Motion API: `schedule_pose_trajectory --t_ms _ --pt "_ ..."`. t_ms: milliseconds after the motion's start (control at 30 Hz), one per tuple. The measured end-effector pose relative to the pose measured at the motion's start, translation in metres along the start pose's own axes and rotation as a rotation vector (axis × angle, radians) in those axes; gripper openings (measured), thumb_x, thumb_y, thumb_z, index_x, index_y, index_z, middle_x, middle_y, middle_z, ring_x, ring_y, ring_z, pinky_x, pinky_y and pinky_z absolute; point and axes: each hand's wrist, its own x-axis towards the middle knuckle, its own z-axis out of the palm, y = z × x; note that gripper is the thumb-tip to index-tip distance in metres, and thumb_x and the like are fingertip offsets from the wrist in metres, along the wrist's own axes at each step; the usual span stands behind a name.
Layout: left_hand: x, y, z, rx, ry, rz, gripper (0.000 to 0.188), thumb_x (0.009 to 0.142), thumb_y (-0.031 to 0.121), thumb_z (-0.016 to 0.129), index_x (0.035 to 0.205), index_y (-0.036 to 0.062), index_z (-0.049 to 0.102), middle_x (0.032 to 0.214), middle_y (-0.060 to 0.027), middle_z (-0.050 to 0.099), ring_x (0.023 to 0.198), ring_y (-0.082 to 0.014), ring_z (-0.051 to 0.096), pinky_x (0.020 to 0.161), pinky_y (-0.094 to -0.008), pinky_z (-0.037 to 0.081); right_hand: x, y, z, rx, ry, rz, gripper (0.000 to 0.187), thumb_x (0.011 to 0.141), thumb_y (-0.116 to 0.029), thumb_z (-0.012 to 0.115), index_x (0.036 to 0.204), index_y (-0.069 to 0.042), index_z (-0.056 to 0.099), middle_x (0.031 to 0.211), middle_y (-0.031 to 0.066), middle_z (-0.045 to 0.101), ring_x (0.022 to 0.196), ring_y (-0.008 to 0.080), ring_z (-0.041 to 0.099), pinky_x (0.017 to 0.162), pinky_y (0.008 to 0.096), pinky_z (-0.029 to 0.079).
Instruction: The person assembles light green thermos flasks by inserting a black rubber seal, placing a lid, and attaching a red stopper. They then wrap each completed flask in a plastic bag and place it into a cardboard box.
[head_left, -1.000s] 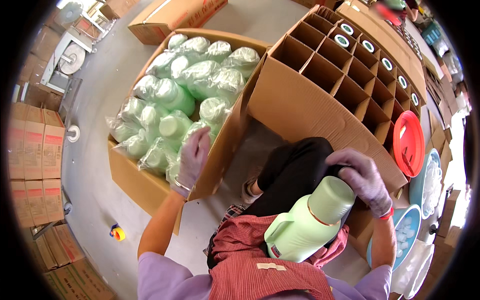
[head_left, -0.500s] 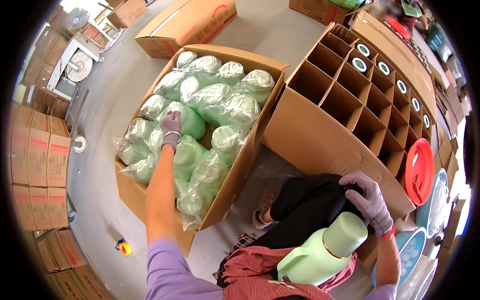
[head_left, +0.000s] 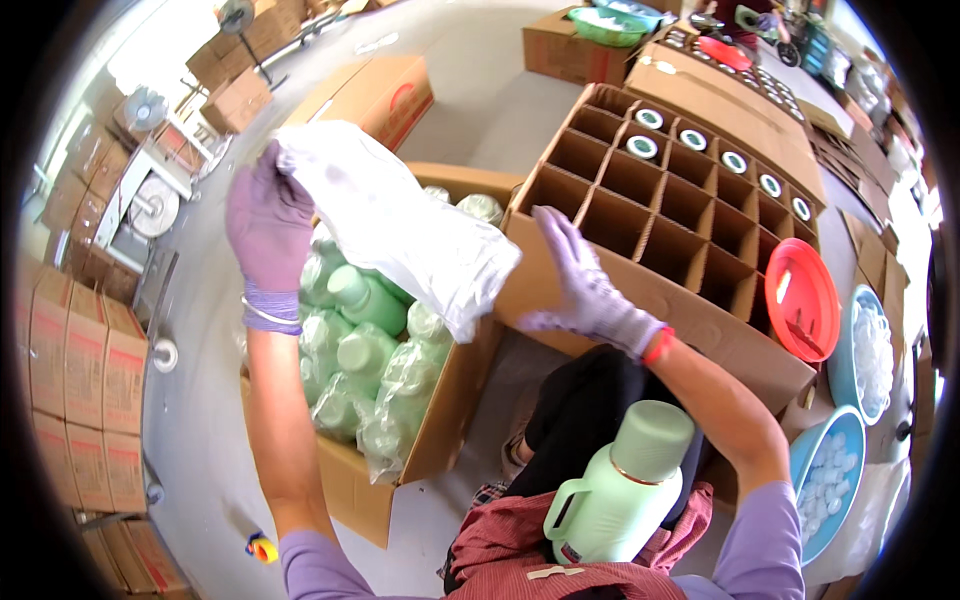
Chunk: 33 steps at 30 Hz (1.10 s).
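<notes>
My gloved left hand (head_left: 270, 225) is closed on one end of a white plastic bag (head_left: 385, 205), which stretches out slanting to the right above an open carton (head_left: 435, 440). Beside the bag's lower end is my gloved right hand (head_left: 590, 285), fingers spread and holding nothing. Pale green thermos flasks (head_left: 365, 300) fill the carton, several wrapped in clear bags; the plastic bag hides part of them. On my lap a light green thermos flask (head_left: 625, 490) with a handle stands upright, leaning slightly right.
Right of the carton stands a divided cardboard box (head_left: 655, 270) with several white-rimmed round tops in its far cells. A red basin (head_left: 803, 300) rests at its near right corner, beside blue basins (head_left: 830, 480) of small white parts. Yellow tape (head_left: 262, 547) lies on the floor. Stacked cartons (head_left: 85, 390) line the left.
My left hand has risen out of the carton and now holds up the white plastic bag. My right hand has left my knee and moved up and left, opening. The view has shifted.
</notes>
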Motion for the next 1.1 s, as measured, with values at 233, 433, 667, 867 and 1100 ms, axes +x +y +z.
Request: schedule_pose_trajectory --t_ms 233,433,667,867,1100 --pt "-0.107 -0.185 0.109 0.795 0.292 0.09 0.069 0.097 0.013 0.061 0.154 0.0022 0.024 0.156 -0.0167 0.032 0.143 -0.0272 0.033 0.119 -0.0364 0.027 0.006 -0.004 -0.032 0.172 0.196 0.406 0.023 0.084 -0.017 0.071 0.089 0.001 0.057 0.083 0.019 0.058 0.074 0.0349 0.059 0.07 0.0409 0.049" --pt "-0.135 -0.26 0.137 0.204 0.261 -0.239 0.038 0.097 0.007 0.056 0.134 -0.0016 0.051 0.124 -0.0105 0.061 0.111 -0.0164 0.06 0.096 -0.0283 0.05 -0.059 -0.015 -0.091 -0.255 0.293 -0.078 0.019 0.073 -0.008 0.069 0.089 -0.004 0.058 0.094 0.0123 0.06 0.09 0.0364 0.057 0.081 0.0421 0.048" --pt "-0.179 -0.249 0.141 0.57 -0.023 -0.317 0.039 0.097 0.028 0.052 0.116 -0.0018 0.066 0.107 -0.0094 0.07 0.095 -0.0132 0.064 0.08 -0.0237 0.051 -0.195 0.021 -0.102 -0.436 0.501 0.392 0.043 0.077 -0.01 0.068 0.118 -0.002 0.055 0.113 0.0182 0.058 0.109 0.0392 0.053 0.099 0.0472 0.04" --pt "-0.261 -0.22 0.156 0.75 -0.214 -0.425 0.05 0.096 0.04 0.057 0.121 -0.0025 0.065 0.091 -0.007 0.067 0.08 -0.0193 0.064 0.069 -0.0297 0.051 -0.292 -0.096 -0.066 -0.416 0.488 0.374 0.029 0.083 -0.011 0.061 0.108 0.003 0.053 0.109 0.0194 0.056 0.107 0.0373 0.054 0.112 0.0612 0.029" --pt "-0.354 -0.163 0.172 1.05 -0.149 -0.373 0.035 0.097 0.022 0.053 0.118 -0.0032 0.065 0.113 -0.0207 0.068 0.101 -0.0371 0.066 0.088 -0.0434 0.05 -0.342 -0.156 -0.06 -0.338 0.24 0.213 0.029 0.063 -0.013 0.066 0.087 -0.004 0.054 0.093 0.0141 0.056 0.086 0.0343 0.058 0.081 0.0539 0.049"
